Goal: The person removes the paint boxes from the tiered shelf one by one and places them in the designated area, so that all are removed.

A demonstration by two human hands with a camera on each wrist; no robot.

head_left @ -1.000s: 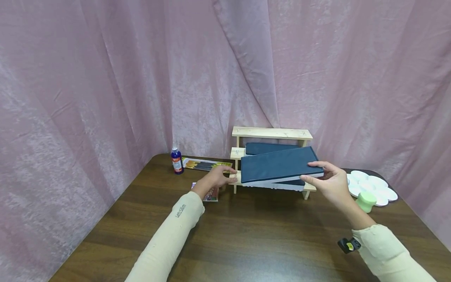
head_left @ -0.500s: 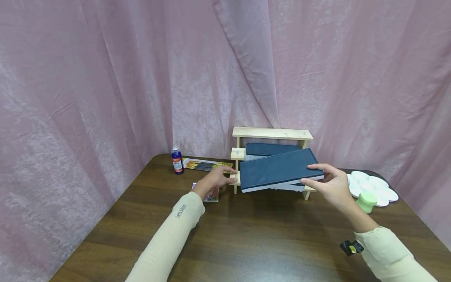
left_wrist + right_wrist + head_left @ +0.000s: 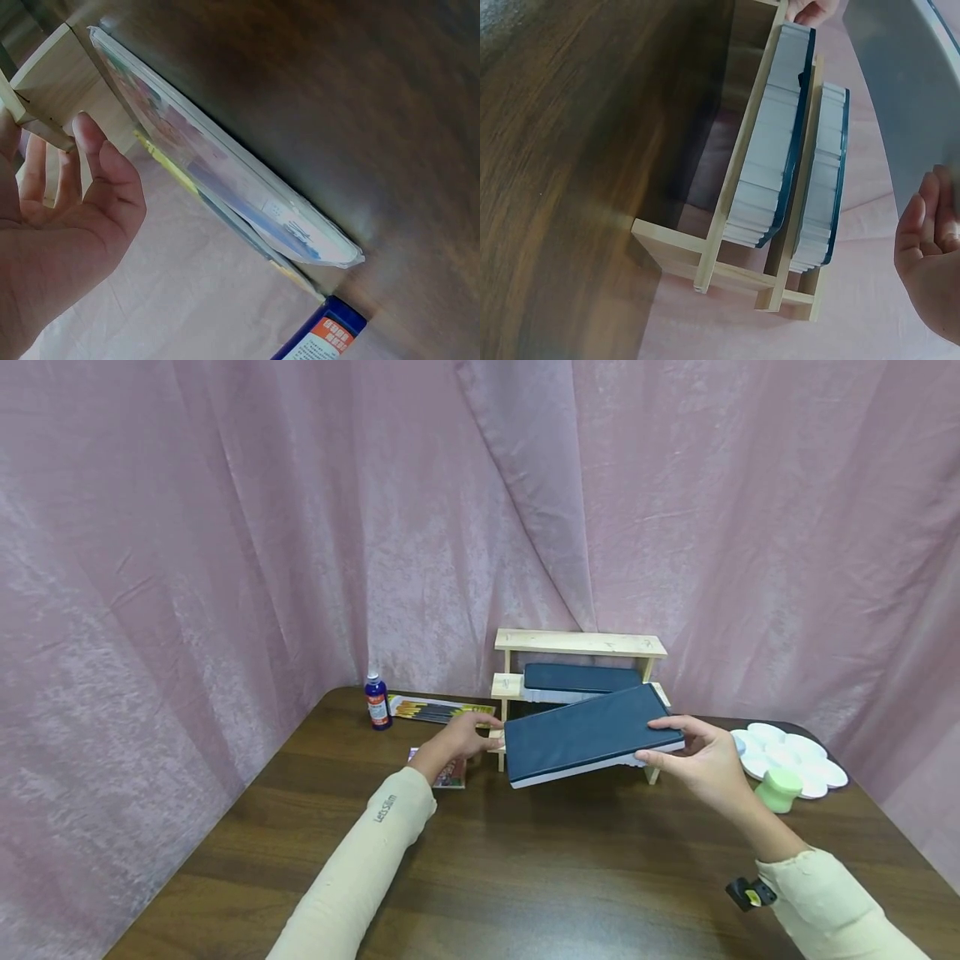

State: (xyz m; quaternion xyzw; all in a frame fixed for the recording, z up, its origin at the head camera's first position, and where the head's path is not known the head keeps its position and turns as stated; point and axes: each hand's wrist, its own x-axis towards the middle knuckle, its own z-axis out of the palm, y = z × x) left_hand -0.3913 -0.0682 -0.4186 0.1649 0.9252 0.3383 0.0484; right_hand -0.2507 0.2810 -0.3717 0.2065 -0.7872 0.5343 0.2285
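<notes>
My right hand (image 3: 701,756) pinches the right end of a flat dark blue box (image 3: 588,731) with white sides, thumb below and fingers on top. It is tilted, left end lower, in front of a stepped wooden stand (image 3: 577,643). In the right wrist view the held box's pale underside (image 3: 900,97) is at the upper right. My left hand (image 3: 461,737) grips the left end of the stand's lower step, as the left wrist view shows. Similar boxes lie on the middle step (image 3: 581,677) and the lower step; the lower box (image 3: 761,157) is mostly hidden in the head view.
Left of the stand are a blue bottle (image 3: 378,703), a packet of brushes (image 3: 431,710) and a small flat packet (image 3: 452,775). At right lie a white flower-shaped palette (image 3: 798,752) and a green sponge (image 3: 780,789). A pink curtain (image 3: 375,527) hangs behind.
The held box has come forward and down, its left end dropping most, uncovering more of the box on the middle step. My left hand stays at the stand.
</notes>
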